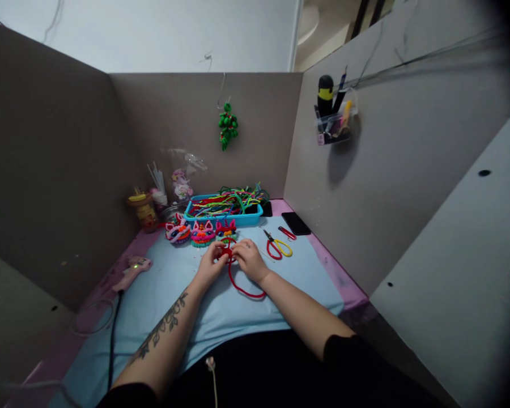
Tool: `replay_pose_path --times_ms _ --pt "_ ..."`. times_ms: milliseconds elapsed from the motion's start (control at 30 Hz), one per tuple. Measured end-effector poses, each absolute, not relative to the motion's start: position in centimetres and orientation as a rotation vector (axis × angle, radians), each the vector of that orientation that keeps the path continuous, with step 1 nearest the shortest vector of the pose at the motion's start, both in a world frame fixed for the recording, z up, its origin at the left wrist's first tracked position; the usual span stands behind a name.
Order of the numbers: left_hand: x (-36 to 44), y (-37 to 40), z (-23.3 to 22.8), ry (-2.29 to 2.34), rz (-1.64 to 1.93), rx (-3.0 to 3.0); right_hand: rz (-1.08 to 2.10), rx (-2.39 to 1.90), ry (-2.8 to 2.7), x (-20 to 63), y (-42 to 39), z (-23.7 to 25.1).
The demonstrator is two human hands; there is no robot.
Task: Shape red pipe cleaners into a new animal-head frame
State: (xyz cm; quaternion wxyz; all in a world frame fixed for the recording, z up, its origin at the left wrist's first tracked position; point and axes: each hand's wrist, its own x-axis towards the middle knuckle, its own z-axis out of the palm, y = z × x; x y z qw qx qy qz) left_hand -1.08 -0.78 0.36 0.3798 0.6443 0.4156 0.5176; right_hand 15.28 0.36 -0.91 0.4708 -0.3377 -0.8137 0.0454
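Between my two hands is a red pipe-cleaner piece [228, 253], bent into loops. A long red tail [243, 290] curves from it down over the cloth toward my right forearm. My left hand [213, 262] closes on the piece's left side, thumb and fingers pinched. On its right side the bent fingers of my right hand [247, 256] grip the same piece. Just beyond my hands stand three finished-looking figures of coloured pipe cleaner: a pink and purple one [178, 231], a pink and orange one [203, 233] and a red one [225, 229].
Behind the figures sits a blue tray [255, 219] of pipe cleaners. Scissors [278, 247], a small red cutter [287, 233] and a phone [296, 223] lie to the right. At left rests a pink glue gun [131, 272] with a black cord. Grey partitions enclose the table.
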Motion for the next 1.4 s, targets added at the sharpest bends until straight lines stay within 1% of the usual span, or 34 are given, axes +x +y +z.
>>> replay_pose_path --times_ms 367,667,800,967,1033,1200,1400 --pt "-1.0 -0.8 0.6 0.958 1.245 1.675 0.065 -0.892 -1.954 15.0 0.3 -1.1" --pt "-0.8 -1.1 1.1 1.024 1.245 1.643 0.088 -0.931 -1.928 14.9 0.4 -1.2" --pt "-0.9 -0.7 0.7 1.070 1.300 1.555 0.106 -0.955 -1.875 15.0 0.6 -1.2" --pt "-1.4 0.1 0.2 1.117 1.464 1.397 0.088 -0.876 -1.796 15.3 0.0 -0.9" --pt "-1.6 0.4 0.1 1.140 1.528 1.346 0.130 -0.801 -1.870 15.3 -0.4 -0.8" --pt "-2.0 0.6 0.2 1.169 1.583 1.286 0.416 -0.728 -2.161 14.3 -1.3 -1.1" --pt "-1.9 0.6 0.5 1.144 1.613 1.201 0.561 -0.697 -2.163 13.6 -1.5 -1.1"
